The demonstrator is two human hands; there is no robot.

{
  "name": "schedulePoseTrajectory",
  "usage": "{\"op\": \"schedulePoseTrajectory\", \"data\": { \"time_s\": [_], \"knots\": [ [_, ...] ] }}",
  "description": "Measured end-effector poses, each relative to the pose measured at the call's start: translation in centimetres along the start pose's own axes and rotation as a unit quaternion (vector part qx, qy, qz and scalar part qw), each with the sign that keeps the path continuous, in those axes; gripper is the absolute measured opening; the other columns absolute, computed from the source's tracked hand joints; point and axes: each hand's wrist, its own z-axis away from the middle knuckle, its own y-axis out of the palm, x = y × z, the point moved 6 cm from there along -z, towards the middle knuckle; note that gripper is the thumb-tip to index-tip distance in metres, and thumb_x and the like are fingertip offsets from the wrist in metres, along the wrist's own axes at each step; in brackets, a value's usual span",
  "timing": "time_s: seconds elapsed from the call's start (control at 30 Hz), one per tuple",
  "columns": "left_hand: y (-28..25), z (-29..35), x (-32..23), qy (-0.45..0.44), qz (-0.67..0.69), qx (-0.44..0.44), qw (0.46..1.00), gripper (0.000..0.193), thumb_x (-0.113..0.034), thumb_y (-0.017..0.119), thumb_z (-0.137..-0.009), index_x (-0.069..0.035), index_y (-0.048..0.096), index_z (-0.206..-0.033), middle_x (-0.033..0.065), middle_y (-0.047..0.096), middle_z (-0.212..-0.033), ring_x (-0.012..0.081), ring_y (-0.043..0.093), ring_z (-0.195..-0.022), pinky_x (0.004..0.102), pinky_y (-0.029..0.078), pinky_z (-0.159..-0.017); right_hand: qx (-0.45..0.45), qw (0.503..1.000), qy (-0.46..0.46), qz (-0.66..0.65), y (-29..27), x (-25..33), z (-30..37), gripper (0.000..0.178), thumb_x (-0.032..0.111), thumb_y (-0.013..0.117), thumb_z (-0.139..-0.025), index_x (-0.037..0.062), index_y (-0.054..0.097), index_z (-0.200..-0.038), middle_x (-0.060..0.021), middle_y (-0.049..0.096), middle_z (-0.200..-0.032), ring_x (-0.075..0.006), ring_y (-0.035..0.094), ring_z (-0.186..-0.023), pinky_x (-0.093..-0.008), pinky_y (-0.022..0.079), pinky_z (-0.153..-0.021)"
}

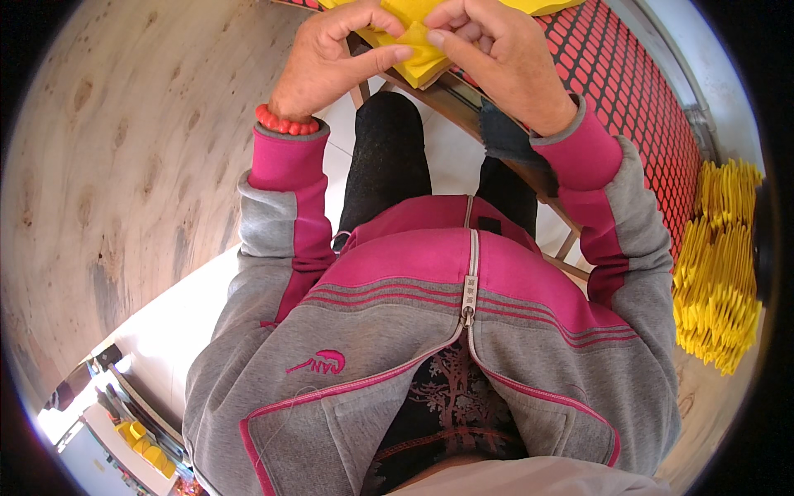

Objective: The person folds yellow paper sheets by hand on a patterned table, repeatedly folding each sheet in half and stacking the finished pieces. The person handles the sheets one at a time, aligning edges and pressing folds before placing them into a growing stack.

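Note:
At the top of the head view both my hands meet over a folded yellow sheet (420, 64), either paper or thin cloth; I cannot tell which. My left hand (327, 66), with a red bead bracelet (285, 122) at its wrist, pinches the sheet's left side between thumb and fingers. The thumb of my right hand (506, 64) presses on the right side, its fingers curled against the fold. One corner of the sheet points down toward me, over the table's near edge. More yellow material (542, 5) lies beyond my right hand, cut off by the picture's edge.
A red and black patterned table covering (608, 74) stretches to the right. Tall stacks of folded yellow pieces (715, 273) stand at the far right. A pale wooden board (124, 165) fills the left side. My legs (385, 157) are under the table's edge.

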Motion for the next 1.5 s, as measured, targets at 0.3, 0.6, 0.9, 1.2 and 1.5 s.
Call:
{"op": "schedulePoseTrajectory", "data": {
  "time_s": [0.3, 0.6, 0.9, 1.2, 1.5],
  "knots": [
    [0.8, -0.1, -0.9, -0.028, 0.037, -0.109, 0.993, 0.010, -0.009, 0.074, -0.094, -0.003, 0.067, -0.098, -0.0005, 0.066, -0.084, 0.0069, 0.063, -0.053, 0.0215, 0.045, -0.039, -0.134, 0.945, -0.236, 0.180, 0.0, 1.1, -0.1, 0.009, 0.012, 0.070, -0.091, 0.0069, 0.066, -0.098, -0.0093, 0.068, -0.088, -0.0266, 0.069, -0.078, -0.0381, 0.054, -0.066],
    [0.8, -1.0, -2.0, -0.019, -0.087, -0.210, 0.974, 0.034, -0.007, 0.078, -0.088, -0.004, 0.066, -0.120, 0.0086, 0.076, -0.099, 0.0190, 0.076, -0.085, 0.0290, 0.059, -0.074, -0.143, 0.948, -0.213, 0.188, -2.7, 1.0, 1.6, 0.014, 0.014, 0.074, -0.088, 0.0083, 0.067, -0.100, -0.0079, 0.066, -0.088, -0.0276, 0.069, -0.077, -0.0362, 0.053, -0.066],
    [1.5, -2.2, -3.0, 0.053, -0.207, -0.050, 0.976, 0.046, 0.004, 0.072, -0.078, -0.010, 0.072, -0.121, 0.0099, 0.076, -0.108, 0.0292, 0.074, -0.097, 0.0325, 0.059, -0.084, -0.048, 0.987, -0.086, 0.130, -5.0, -1.5, 5.3, 0.014, 0.009, 0.072, -0.091, 0.0041, 0.065, -0.102, -0.0098, 0.067, -0.090, -0.0233, 0.072, -0.079, -0.0327, 0.056, -0.068],
    [-2.3, -5.6, -1.1, -0.058, -0.095, -0.041, 0.993, 0.028, 0.006, 0.061, -0.091, -0.002, 0.068, -0.118, 0.0103, 0.072, -0.102, 0.0194, 0.070, -0.095, 0.0275, 0.053, -0.089, 0.002, 0.984, 0.093, -0.153, -5.3, -2.5, 4.4, 0.020, 0.016, 0.068, -0.099, -0.0016, 0.066, -0.109, -0.0072, 0.072, -0.095, -0.0105, 0.068, -0.084, -0.0260, 0.055, -0.076],
    [-5.9, -10.9, -2.7, -0.049, -0.082, -0.044, 0.994, 0.016, -0.003, 0.057, -0.103, -0.004, 0.067, -0.116, -0.0009, 0.063, -0.086, 0.0058, 0.057, -0.075, 0.0236, 0.051, -0.064, -0.067, 0.816, 0.316, -0.479, -6.5, -7.0, -0.6, 0.082, 0.059, 0.056, -0.101, -0.0120, 0.044, -0.139, -0.0201, 0.066, -0.123, -0.0205, 0.069, -0.108, -0.0270, 0.060, -0.087]
  ]
}}
